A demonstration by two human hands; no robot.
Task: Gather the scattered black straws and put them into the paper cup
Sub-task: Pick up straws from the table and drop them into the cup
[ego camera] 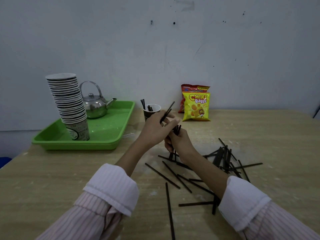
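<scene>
Person at a light wood-grain table (69,170), both arms out, pinstriped pink sleeves with white cuffs rolled back. Left hand (155,130) is raised just in front of the printed paper cup (151,112), thumb and forefinger pinched on a single thin black straw (168,110); the straw runs up and right out of the fingertips, tilted, upper end free in the air beside the cup rim, not in the cup. Right hand (179,142) sits just below and right of the left, touching it, fingers curled shut around a small bundle of black straws (177,129); bundle tips poke up above the fist, lower ends stick out beneath it toward the table. The cup already has several black straws standing in it, leaning left against the rim.

Rest of the loose black straws (225,160) lie flat on the table: a crisscrossed heap right of the right forearm, more spread under and between the forearms, one long one pointing at the lower edge of view.

Left side: green plastic tray (110,134) holding a tall leaning stack of paper cups (69,103) and a small shiny metal kettle (95,104) behind it. Against the pale wall, right of the cup, a yellow snack bag (196,107) stands in front of a red snack bag (186,89).
</scene>
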